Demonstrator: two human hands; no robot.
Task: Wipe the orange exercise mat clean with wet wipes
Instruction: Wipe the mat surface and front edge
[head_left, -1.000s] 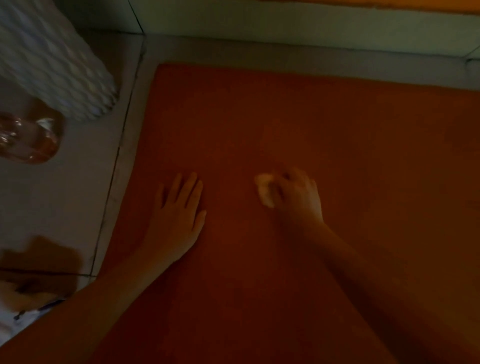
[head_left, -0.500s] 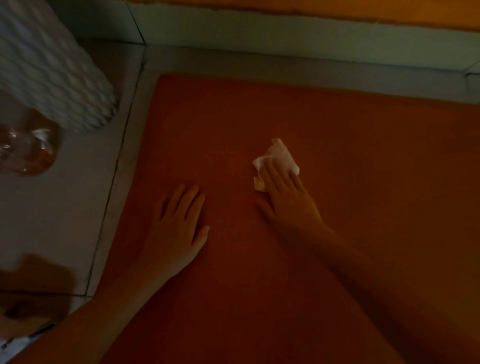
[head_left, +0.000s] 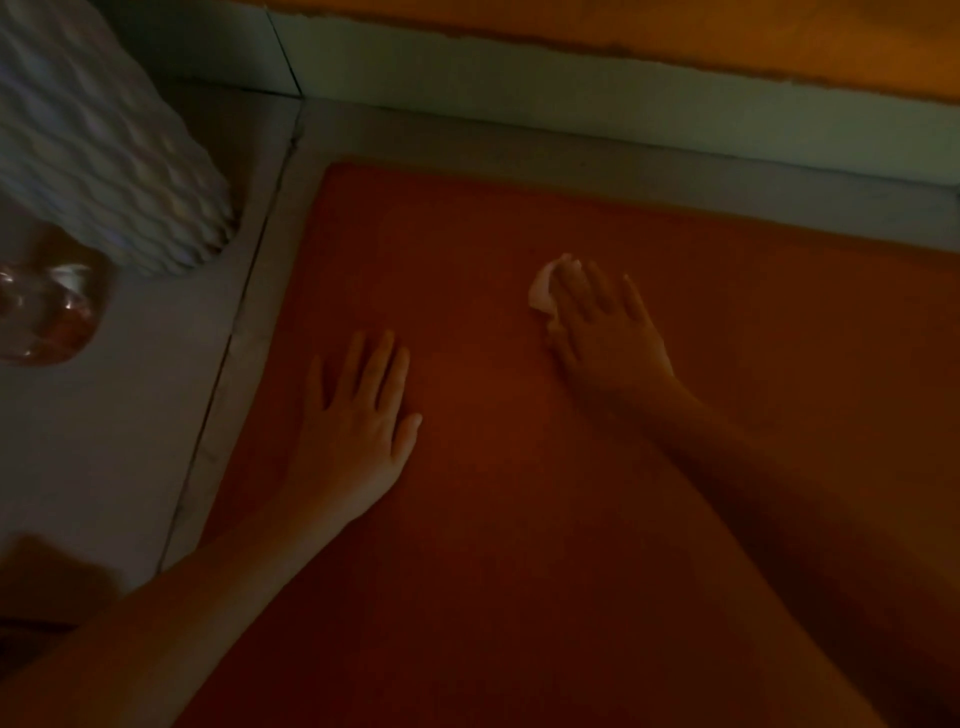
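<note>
Orange mat (head_left: 519, 467) on floor, wet wipe (head_left: 543, 288) — under right hand (head_left: 605, 325).

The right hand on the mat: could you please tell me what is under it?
A white wet wipe, pressed flat against the orange mat by straight fingers. Only its left edge shows beside the right hand; the rest is covered.

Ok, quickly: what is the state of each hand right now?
Left hand: open, flat on the orange mat, holding nothing.
Right hand: open, straight fingers pressing the wet wipe onto the mat.
</note>
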